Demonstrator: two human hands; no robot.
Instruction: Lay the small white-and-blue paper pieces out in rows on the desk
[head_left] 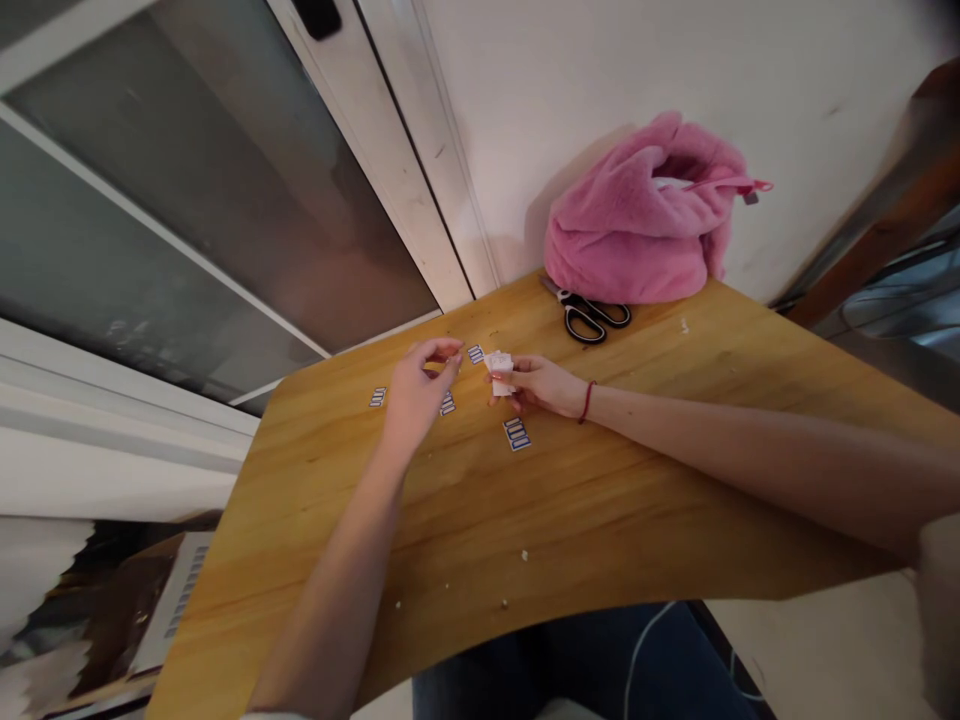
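Note:
My right hand [534, 380] pinches a small fanned stack of white cards [502, 374] over the table, thumb on top. My left hand [424, 375] is just to the left of the stack, its thumb and forefinger curled together. Whether something thin is between those fingertips is too small to make out. Several small cards with blue-edged stripes lie flat on the wood: one card [377, 397] at the left, one card [517, 434] nearer me, and one card [475, 354] between my hands. Another card [448, 403] is partly hidden by my left hand.
The wooden table [600, 500] meets a wall and a framed glass door [225, 180]. Black-handled scissors [585, 315] lie at the back beside a pink plush bag [637, 220]. Tiny white scraps [525, 555] dot the table's near part.

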